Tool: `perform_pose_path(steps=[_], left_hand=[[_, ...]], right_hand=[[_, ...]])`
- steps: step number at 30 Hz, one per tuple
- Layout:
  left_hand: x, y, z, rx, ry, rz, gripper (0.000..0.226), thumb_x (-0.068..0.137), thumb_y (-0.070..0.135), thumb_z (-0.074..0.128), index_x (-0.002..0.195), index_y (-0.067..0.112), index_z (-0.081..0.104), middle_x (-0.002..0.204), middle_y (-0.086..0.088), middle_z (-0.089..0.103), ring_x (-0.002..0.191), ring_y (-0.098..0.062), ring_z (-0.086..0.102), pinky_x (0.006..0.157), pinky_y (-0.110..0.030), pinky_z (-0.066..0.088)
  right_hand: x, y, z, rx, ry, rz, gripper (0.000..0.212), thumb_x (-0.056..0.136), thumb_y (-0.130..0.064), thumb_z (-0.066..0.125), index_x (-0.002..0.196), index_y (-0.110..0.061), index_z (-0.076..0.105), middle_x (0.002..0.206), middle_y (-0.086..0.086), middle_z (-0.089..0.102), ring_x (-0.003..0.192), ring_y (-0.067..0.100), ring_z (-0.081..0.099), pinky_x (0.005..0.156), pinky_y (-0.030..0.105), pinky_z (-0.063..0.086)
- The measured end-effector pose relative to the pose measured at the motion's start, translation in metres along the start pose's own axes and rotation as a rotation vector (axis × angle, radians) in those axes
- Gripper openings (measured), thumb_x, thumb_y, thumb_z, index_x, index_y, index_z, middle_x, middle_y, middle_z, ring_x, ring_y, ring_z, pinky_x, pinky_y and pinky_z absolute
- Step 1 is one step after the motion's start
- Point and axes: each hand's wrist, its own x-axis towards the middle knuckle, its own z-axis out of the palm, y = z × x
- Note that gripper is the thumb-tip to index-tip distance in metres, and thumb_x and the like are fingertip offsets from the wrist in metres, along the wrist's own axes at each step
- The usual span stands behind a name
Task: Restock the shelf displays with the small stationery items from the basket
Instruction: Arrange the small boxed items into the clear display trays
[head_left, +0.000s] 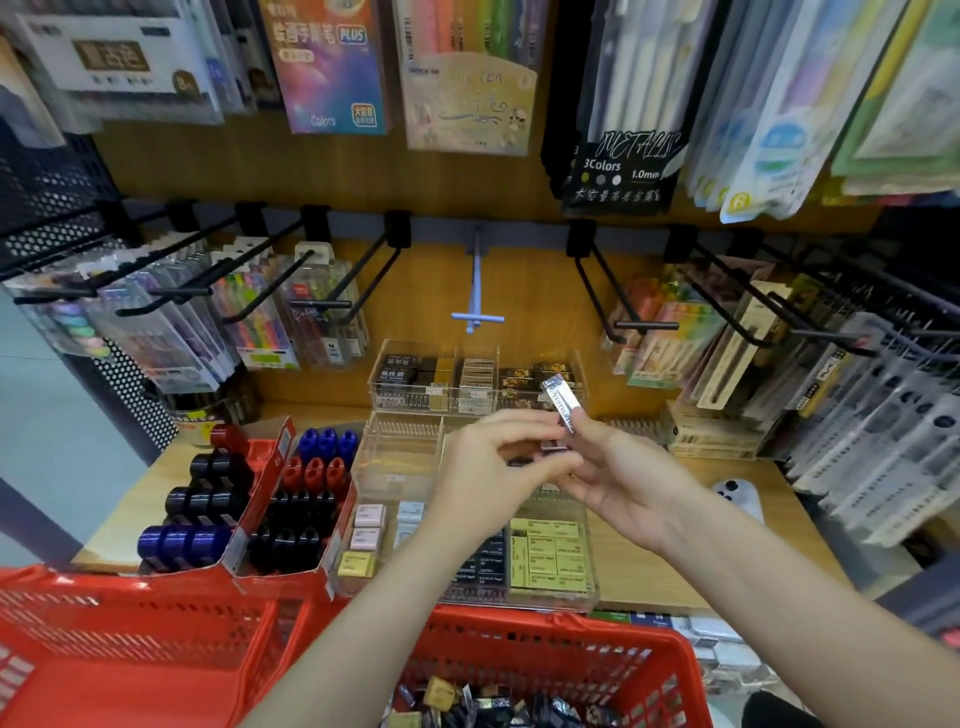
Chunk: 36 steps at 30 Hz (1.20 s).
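Midway through restocking, the right hand (618, 478) pinches a silver packet (562, 404) above the clear trays (584, 582), the left hand (488, 462) curled round further small items; several compartments look filled, while the basket (545, 639) holds more.

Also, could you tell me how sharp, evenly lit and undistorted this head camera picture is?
Head view: wide-angle bending curves the hanging pen packs and the red basket toward the edges; the top packs look soft; lighting is even, with glare on the silver packet that the right hand pinches; the left hand is reasonably sharp.
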Motion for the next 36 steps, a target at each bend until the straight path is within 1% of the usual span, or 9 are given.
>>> perform_pose_path(steps=[4,8,12,19,27,29,31,33,36], left_hand=[[0.003,0.001,-0.005,-0.137,0.093,-0.181,0.039,0.078,0.01,0.08,0.11,0.03,0.069,0.106,0.005,0.068,0.084,-0.004,0.069,0.074,-0.019,0.056],[0.004,0.002,-0.008,-0.474,0.103,-0.516,0.044,0.081,0.022,0.079,0.122,0.021,0.064,0.109,-0.003,0.072,0.096,-0.014,0.072,0.089,-0.031,0.057],[0.005,0.003,-0.013,-0.401,0.016,-0.504,0.029,0.083,0.015,0.077,0.11,0.022,0.071,0.098,0.005,0.076,0.093,-0.009,0.072,0.089,-0.027,0.055],[0.008,0.002,-0.02,-0.426,0.102,-0.528,0.021,0.087,0.006,0.071,0.104,0.018,0.073,0.105,-0.006,0.073,0.094,-0.014,0.072,0.081,-0.024,0.058],[0.006,0.0,-0.021,-0.404,0.128,-0.582,0.021,0.085,0.019,0.075,0.105,0.019,0.074,0.097,-0.001,0.077,0.099,-0.017,0.071,0.092,-0.032,0.055],[0.007,-0.002,-0.02,-0.399,0.189,-0.62,0.018,0.083,0.018,0.076,0.101,0.02,0.074,0.097,-0.001,0.077,0.1,-0.019,0.07,0.092,-0.036,0.055],[0.008,-0.006,-0.02,-0.398,0.232,-0.647,0.017,0.083,0.018,0.077,0.099,0.021,0.074,0.097,-0.001,0.077,0.1,-0.02,0.07,0.091,-0.039,0.055],[0.009,-0.008,-0.02,-0.426,0.246,-0.663,0.016,0.083,0.016,0.076,0.099,0.018,0.074,0.095,-0.003,0.077,0.097,-0.022,0.072,0.089,-0.039,0.056],[0.013,-0.014,-0.022,-0.474,0.263,-0.687,0.016,0.084,0.015,0.075,0.1,0.014,0.075,0.092,-0.004,0.077,0.095,-0.022,0.072,0.086,-0.035,0.058]], right_hand=[[-0.005,0.0,-0.004,0.03,-0.03,0.026,0.025,0.091,-0.014,0.065,0.112,0.0,0.067,0.101,0.016,0.074,0.086,0.022,0.073,0.068,0.029,0.059],[-0.006,0.004,0.0,-0.054,-0.04,0.015,0.024,0.092,-0.015,0.064,0.11,0.001,0.069,0.099,0.015,0.075,0.084,0.02,0.074,0.068,0.026,0.058],[-0.007,0.003,0.001,-0.106,-0.076,-0.002,0.025,0.092,-0.014,0.065,0.111,0.001,0.069,0.103,0.015,0.074,0.095,0.022,0.073,0.072,0.027,0.059],[-0.004,0.004,-0.001,-0.133,-0.076,-0.069,0.021,0.092,-0.011,0.065,0.107,0.004,0.068,0.101,0.016,0.074,0.094,0.027,0.073,0.072,0.027,0.06],[-0.001,0.011,-0.002,-0.345,-0.104,-0.103,0.021,0.093,-0.012,0.065,0.107,0.003,0.069,0.102,0.015,0.074,0.094,0.023,0.073,0.079,0.029,0.06],[-0.002,0.014,0.002,-0.532,-0.081,-0.227,0.036,0.089,-0.015,0.071,0.123,-0.008,0.063,0.107,0.007,0.072,0.09,0.017,0.074,0.079,0.031,0.06],[0.0,0.016,0.002,-0.99,-0.022,-0.508,0.064,0.077,-0.024,0.083,0.134,-0.03,0.053,0.113,-0.009,0.065,0.086,0.006,0.072,0.076,0.027,0.06],[0.002,0.02,0.004,-1.267,-0.004,-0.77,0.067,0.07,-0.025,0.087,0.131,-0.028,0.058,0.113,-0.013,0.059,0.085,0.0,0.067,0.073,0.015,0.057],[0.011,0.023,0.007,-1.361,-0.001,-0.924,0.057,0.073,-0.02,0.085,0.126,-0.017,0.064,0.11,-0.009,0.057,0.087,0.004,0.063,0.074,0.011,0.055]])
